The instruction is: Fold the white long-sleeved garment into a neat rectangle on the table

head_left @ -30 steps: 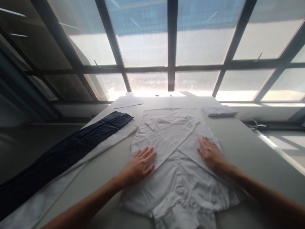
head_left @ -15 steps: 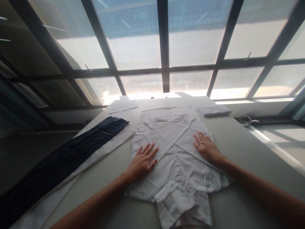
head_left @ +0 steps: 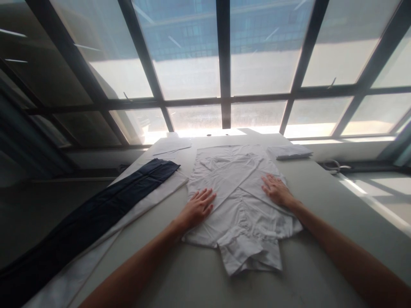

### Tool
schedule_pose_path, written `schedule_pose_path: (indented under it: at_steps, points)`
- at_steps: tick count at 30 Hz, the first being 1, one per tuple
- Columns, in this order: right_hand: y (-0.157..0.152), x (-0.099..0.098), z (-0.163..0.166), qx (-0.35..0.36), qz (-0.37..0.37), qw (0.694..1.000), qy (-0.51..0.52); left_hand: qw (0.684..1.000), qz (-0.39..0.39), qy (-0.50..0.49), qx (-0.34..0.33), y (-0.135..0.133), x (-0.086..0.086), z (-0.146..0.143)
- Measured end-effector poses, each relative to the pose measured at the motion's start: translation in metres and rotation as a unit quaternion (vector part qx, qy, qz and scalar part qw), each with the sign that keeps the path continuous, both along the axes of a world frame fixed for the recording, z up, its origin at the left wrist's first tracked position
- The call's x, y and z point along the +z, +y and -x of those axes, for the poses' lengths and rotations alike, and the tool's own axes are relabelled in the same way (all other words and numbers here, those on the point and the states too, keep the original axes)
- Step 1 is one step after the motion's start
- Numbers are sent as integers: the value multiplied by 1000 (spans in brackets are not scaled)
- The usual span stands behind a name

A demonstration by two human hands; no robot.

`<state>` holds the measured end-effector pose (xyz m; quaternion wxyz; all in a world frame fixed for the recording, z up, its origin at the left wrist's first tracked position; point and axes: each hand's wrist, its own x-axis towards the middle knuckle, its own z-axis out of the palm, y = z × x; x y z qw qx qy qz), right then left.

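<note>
A white shirt (head_left: 239, 201) lies flat on the grey table (head_left: 321, 192), its sleeves folded across its body. My left hand (head_left: 196, 208) rests flat on the shirt's left side, fingers stretched out. My right hand (head_left: 276, 191) lies flat on the shirt's right side, fingers spread. Neither hand holds anything.
A long dark navy garment (head_left: 96, 211) lies over white cloth (head_left: 154, 196) along the table's left side. Folded white pieces sit at the back left (head_left: 171, 146) and back right (head_left: 290, 151). Large windows (head_left: 224, 64) stand behind the table. A cable (head_left: 334, 165) lies on the right ledge.
The view has pulled back, so the whole shirt with its collar end shows nearer me. Both hands stay flat on the shirt, having slid slightly up it.
</note>
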<state>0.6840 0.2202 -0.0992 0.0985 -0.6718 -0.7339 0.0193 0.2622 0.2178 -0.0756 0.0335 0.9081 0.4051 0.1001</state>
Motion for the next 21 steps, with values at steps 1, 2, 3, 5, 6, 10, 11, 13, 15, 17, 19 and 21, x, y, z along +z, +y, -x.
schedule_pose_path:
  at_steps: [1, 2, 3, 5, 6, 10, 11, 13, 15, 17, 19, 21]
  points:
    - [1, -1, -1, 2, 0, 1000, 2, 1000, 4, 0, -3, 0, 1, 2]
    - [1, -2, -3, 4, 0, 1000, 5, 1000, 7, 1, -5, 0, 1, 4]
    - [2, -3, -4, 8, 0, 1000, 9, 1000, 8, 0, -8, 1, 2, 5]
    - [3, -5, -9, 25, -1, 1000, 18, 1000, 4, -5, -12, 2, 2, 7]
    - [3, -7, -12, 37, -5, 999, 24, 1000, 1, -7, -14, 2, 3, 7]
    - [2, -14, -24, 80, -25, 995, 54, 1000, 3, -10, -14, 3, 3, 7]
    - [2, -15, -28, 86, -30, 994, 63, 1000, 3, -13, -15, 4, 3, 6]
    - [2, -16, -35, 99, -48, 991, 82, 1000, -1, -21, -18, 5, 2, 6]
    - [4, -15, -43, 99, -82, 986, 104, 999, -6, -28, -21, 5, 2, 6]
    - [6, -15, -51, 71, -125, 981, 130, 999, -7, -29, -21, 6, 1, 7]
    - [9, -16, -60, 31, -156, 974, 163, 999, -5, -28, -18, 6, 0, 7]
    - [11, -18, -67, 10, -163, 966, 198, 1000, 1, -23, -16, 6, -1, 7]
